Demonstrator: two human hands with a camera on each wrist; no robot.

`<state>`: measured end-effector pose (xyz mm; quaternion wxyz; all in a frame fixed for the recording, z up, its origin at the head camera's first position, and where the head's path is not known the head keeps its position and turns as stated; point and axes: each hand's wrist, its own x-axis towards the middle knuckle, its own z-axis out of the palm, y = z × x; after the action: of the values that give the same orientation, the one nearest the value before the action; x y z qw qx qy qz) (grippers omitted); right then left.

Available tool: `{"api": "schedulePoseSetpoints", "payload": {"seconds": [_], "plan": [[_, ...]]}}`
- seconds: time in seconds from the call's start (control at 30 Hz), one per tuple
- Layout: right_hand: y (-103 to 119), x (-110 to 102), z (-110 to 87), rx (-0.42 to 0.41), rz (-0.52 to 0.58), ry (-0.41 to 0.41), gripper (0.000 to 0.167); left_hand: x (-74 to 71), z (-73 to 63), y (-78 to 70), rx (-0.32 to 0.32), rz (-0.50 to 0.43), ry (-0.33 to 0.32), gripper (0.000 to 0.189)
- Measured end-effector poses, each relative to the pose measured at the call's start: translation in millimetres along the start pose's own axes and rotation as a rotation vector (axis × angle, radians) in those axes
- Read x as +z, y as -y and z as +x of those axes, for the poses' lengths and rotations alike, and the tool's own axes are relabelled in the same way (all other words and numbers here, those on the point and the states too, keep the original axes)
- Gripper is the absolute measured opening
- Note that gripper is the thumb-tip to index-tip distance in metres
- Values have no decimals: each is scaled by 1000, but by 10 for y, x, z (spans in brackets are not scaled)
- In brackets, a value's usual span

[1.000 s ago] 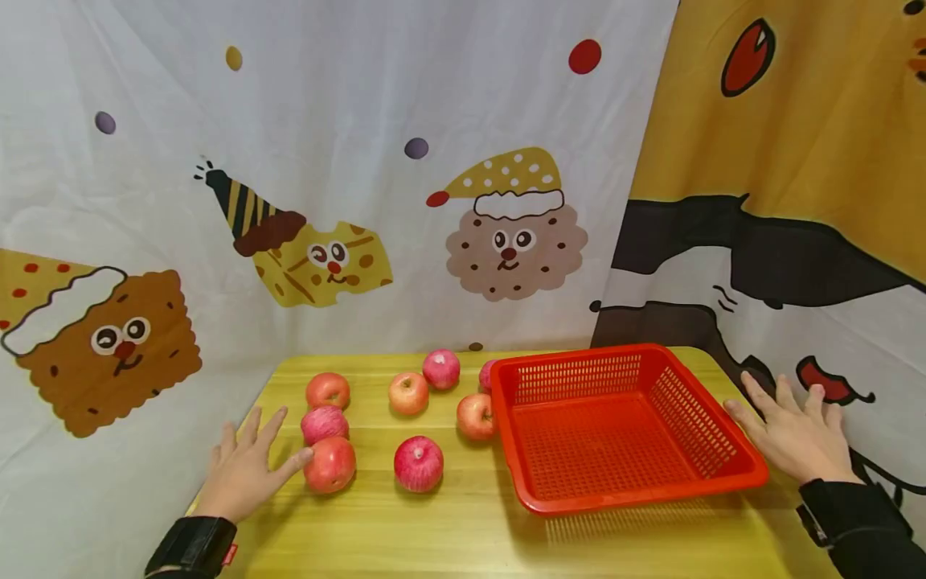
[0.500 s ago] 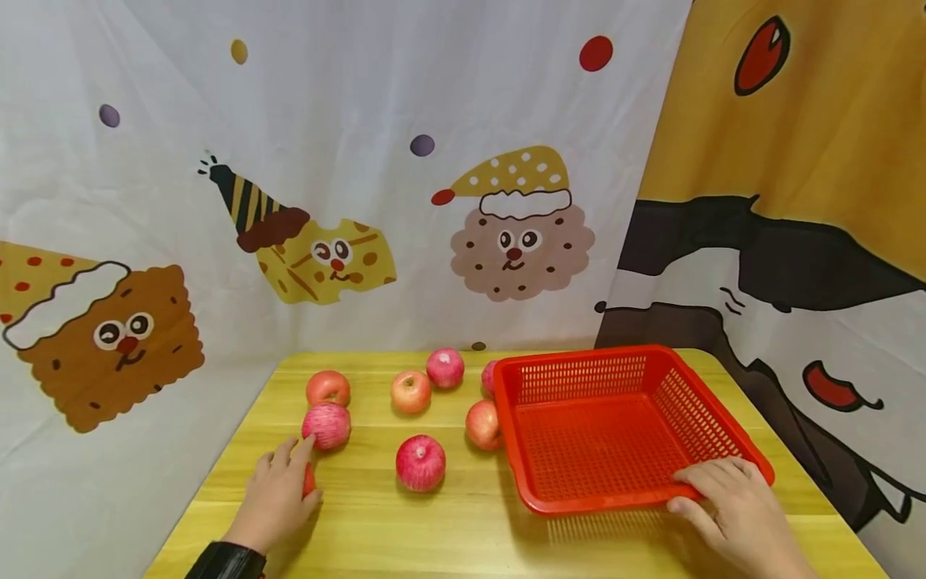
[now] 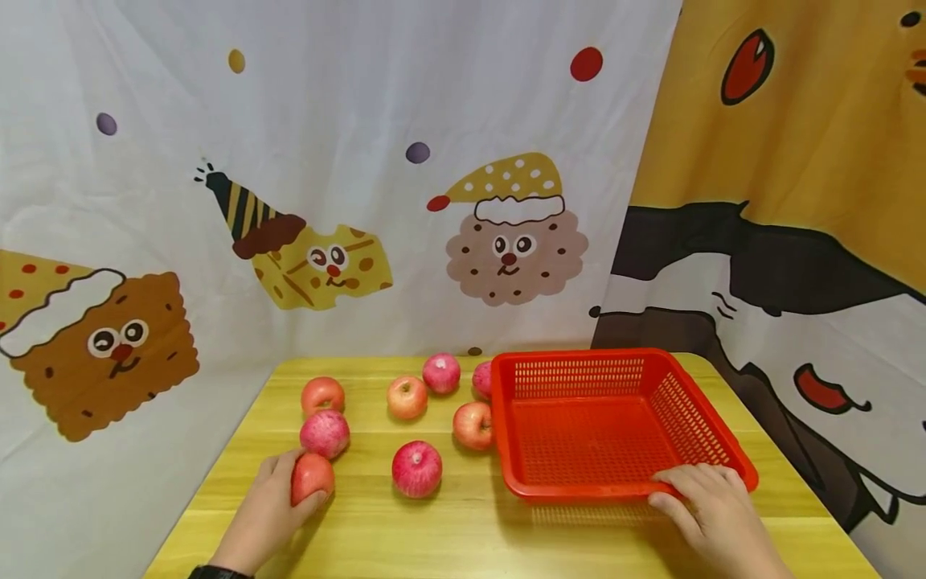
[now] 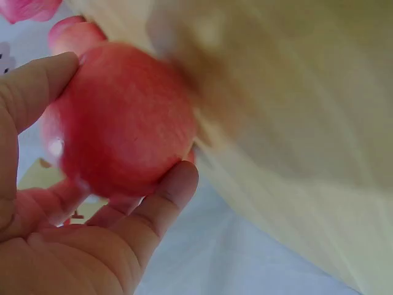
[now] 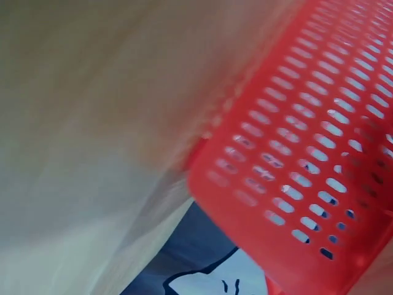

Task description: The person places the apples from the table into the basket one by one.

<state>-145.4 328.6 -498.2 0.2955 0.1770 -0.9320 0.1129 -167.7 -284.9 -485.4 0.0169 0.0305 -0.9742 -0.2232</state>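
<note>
My left hand [image 3: 262, 511] holds a red apple [image 3: 315, 476] at the near left of the table, its thumb and fingers curled round the sides. In the left wrist view that apple [image 4: 123, 120] sits between thumb and fingertips. Right behind it is a pink streaked apple [image 3: 324, 434], with an orange-red apple [image 3: 322, 396] beyond. My right hand [image 3: 712, 516] grips the near right rim of a red plastic basket [image 3: 550, 490], fingers over the edge and thumb outside. The right wrist view shows the basket's slotted wall [image 5: 227, 206] close up; the hand is mostly out of that frame.
Between the left hand and the basket lie a deep pink apple [image 3: 417, 469], a yellowish apple [image 3: 407, 397] and several others. One apple [image 3: 473, 425] sits against the basket's left side. A patterned curtain [image 3: 434, 96] hangs behind the yellow wooden table [image 3: 405, 543].
The left hand has come in from the left and taken hold of the nearest apple. The right hand has moved from beyond the basket's right side onto its near rim, and the basket has shifted slightly.
</note>
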Motion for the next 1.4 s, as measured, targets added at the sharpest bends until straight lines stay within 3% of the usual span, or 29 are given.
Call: {"api": "schedulePoseSetpoints", "payload": {"seconds": [0.33, 0.6, 0.77, 0.93, 1.2, 1.4], "plan": [[110, 9, 60, 81, 31, 42, 21, -30, 14, -70, -21, -2, 35, 92], [151, -64, 160, 205, 92, 179, 21, -48, -11, -88, -31, -50, 50, 98], [166, -49, 171, 226, 99, 187, 24, -20, -42, -97, -40, -89, 45, 100], [195, -24, 144, 235, 98, 157, 26, -37, -136, -201, -43, -150, -52, 93], [213, 23, 101, 235, 93, 114, 26, -75, -330, -464, -141, -320, -163, 93], [216, 45, 110, 224, 76, 74, 26, -75, -400, -653, -101, -388, -259, 87]]}}
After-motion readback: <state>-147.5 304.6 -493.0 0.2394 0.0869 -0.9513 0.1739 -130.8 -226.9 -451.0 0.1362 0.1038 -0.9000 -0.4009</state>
